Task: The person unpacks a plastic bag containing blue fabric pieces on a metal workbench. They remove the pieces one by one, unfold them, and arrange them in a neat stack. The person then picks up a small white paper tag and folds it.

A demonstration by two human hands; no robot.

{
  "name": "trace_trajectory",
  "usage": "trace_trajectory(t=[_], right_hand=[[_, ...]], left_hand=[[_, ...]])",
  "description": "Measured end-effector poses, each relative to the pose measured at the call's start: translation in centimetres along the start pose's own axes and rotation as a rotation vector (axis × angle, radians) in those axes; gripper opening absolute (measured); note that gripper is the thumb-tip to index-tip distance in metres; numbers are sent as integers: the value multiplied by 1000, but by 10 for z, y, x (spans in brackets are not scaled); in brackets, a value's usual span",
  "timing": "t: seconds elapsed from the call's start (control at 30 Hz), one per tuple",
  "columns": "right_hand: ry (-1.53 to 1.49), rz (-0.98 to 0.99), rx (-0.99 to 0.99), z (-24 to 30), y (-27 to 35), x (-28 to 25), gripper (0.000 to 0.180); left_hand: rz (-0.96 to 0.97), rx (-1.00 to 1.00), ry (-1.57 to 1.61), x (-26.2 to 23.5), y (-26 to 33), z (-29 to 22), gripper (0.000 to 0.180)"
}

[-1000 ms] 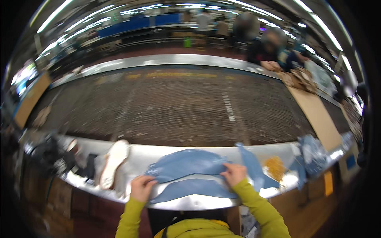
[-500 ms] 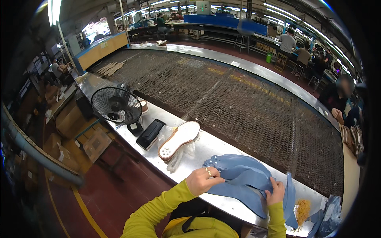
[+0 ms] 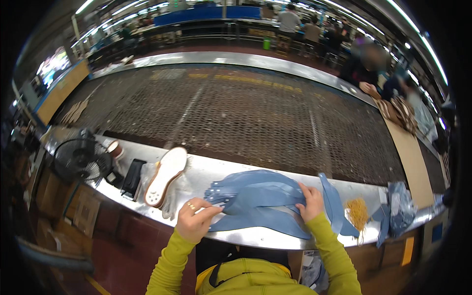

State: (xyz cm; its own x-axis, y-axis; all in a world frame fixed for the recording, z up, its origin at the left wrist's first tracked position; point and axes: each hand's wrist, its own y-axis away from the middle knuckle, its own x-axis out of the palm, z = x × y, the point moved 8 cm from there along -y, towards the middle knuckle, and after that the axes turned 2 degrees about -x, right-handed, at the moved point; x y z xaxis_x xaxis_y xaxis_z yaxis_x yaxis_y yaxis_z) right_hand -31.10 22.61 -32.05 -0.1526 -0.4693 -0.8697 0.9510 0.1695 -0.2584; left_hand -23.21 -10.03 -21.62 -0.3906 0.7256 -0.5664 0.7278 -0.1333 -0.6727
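Observation:
A fanned stack of blue leather-like strips (image 3: 265, 189) lies on the metal ledge in front of me. Their left ends are narrow and bear small white marks. My left hand (image 3: 195, 219) is closed in a pinch at the left end of one strip, a ring on one finger. At the right end, my right hand (image 3: 310, 202) grips the strips between thumb and fingers. Another blue strip (image 3: 333, 204) lies apart, just right of that hand. Beside it rests a bundle of yellow strings (image 3: 357, 212). A white sole with a brown edge (image 3: 167, 176) sits on clear plastic to the left.
Left along the ledge (image 3: 196, 172) are a black case (image 3: 133, 179), a brown-and-white roll-like object (image 3: 115, 149) and a black fan (image 3: 81, 158). Beyond runs a wide dark mesh surface (image 3: 236, 118). A plastic-wrapped blue bundle (image 3: 402, 209) lies right. A person (image 3: 366, 69) sits across.
My view has turned right, so the ledge and fan appear farther left. Both hands stay at the two ends of the blue strips.

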Motion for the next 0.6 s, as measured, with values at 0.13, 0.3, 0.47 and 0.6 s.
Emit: trace_trajectory(t=[0.13,0.3,0.47,0.6], right_hand=[[106,96,-74,12,-9,1,67],[58,130,-69,22,-16,4,38],[134,147,-71,27,-10,15,22],[68,113,-73,24,-2,20,17]], left_hand=[[17,-42,-23,0,1,3,23],[19,-104,-22,2,4,11,16],[12,-203,-21,3,12,20,13],[0,-274,11,3,16,29,12]])
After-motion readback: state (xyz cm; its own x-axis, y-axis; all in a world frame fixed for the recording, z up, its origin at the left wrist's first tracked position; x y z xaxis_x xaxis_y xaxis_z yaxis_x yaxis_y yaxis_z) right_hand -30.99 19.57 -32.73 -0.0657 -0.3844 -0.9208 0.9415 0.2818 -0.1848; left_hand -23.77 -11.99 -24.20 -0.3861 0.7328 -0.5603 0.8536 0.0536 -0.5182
